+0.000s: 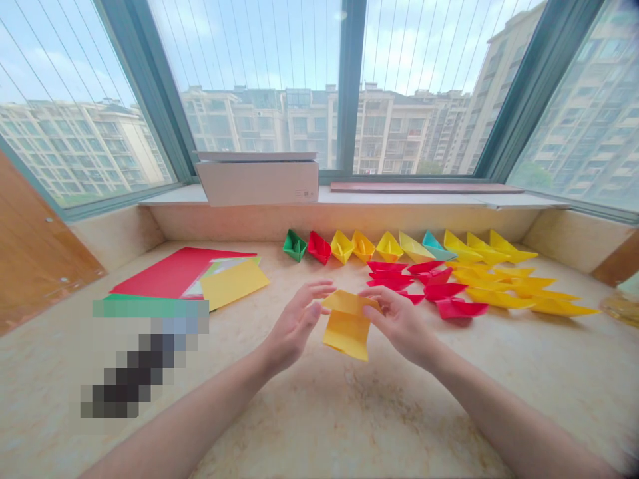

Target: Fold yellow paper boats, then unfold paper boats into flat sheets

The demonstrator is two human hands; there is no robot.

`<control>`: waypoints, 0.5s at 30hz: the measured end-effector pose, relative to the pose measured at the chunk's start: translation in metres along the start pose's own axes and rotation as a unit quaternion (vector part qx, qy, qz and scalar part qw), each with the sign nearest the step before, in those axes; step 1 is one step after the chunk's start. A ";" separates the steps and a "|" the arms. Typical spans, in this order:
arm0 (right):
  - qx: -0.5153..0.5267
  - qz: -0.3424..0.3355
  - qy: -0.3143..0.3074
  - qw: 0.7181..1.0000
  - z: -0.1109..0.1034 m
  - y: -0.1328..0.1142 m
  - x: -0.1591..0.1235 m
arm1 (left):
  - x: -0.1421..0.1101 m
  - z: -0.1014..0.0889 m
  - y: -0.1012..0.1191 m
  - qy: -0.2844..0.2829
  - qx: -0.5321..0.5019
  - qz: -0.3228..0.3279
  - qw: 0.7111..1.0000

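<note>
The left hand (297,322) is open, fingers spread and slightly curved, with its tips just beside the upper left edge of the folded yellow paper (347,326); contact cannot be confirmed. The right hand (399,322) is partly curled, its fingers (372,307) lying against the paper's upper right part. Whether they grip it firmly cannot be determined. The paper sits between the hands, above the mottled stone counter (279,426), creased across its width with one flap folded over. Whether it rests on the counter cannot be determined.

Beyond the hands, finished origami boats stand on the counter in a row: a green boat (294,245), a red boat (319,247), several yellow boats (389,247), and a teal boat (436,243) among them. Nearer, to the right of the hands, lie red paper boats (439,291) and yellow paper boats (499,298), mostly flattened or on their sides.

To the left of the hands lie a red sheet (174,273) and a yellow sheet (234,284), overlapping other colored paper. A pixelated patch (140,359) obscures an object below them. A cardboard box (257,183) and a wooden board (426,188) sit on the windowsill.
</note>
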State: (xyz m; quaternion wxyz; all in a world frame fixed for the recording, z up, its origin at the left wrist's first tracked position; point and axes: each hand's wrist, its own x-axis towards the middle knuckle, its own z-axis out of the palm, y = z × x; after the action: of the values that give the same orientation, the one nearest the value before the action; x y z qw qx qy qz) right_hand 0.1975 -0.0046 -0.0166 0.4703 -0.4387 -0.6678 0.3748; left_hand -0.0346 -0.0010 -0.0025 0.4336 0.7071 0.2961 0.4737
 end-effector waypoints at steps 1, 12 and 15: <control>-0.019 -0.009 -0.004 1.000 -0.001 0.001 0.000 | 0.000 -0.001 0.000 0.010 0.027 0.008 1.000; -0.178 -0.215 -0.086 0.957 0.005 0.004 -0.006 | 0.004 0.008 -0.008 -0.077 0.122 -0.103 0.984; -0.194 -0.235 -0.087 0.949 -0.005 -0.002 -0.008 | 0.007 0.001 -0.012 0.003 0.121 -0.126 0.985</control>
State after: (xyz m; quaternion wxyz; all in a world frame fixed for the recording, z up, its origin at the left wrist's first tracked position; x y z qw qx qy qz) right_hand 0.2033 -0.0128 -0.0156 0.3908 -0.3180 -0.8500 0.1538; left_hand -0.0314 0.0098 -0.0106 0.3998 0.7098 0.4394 0.3784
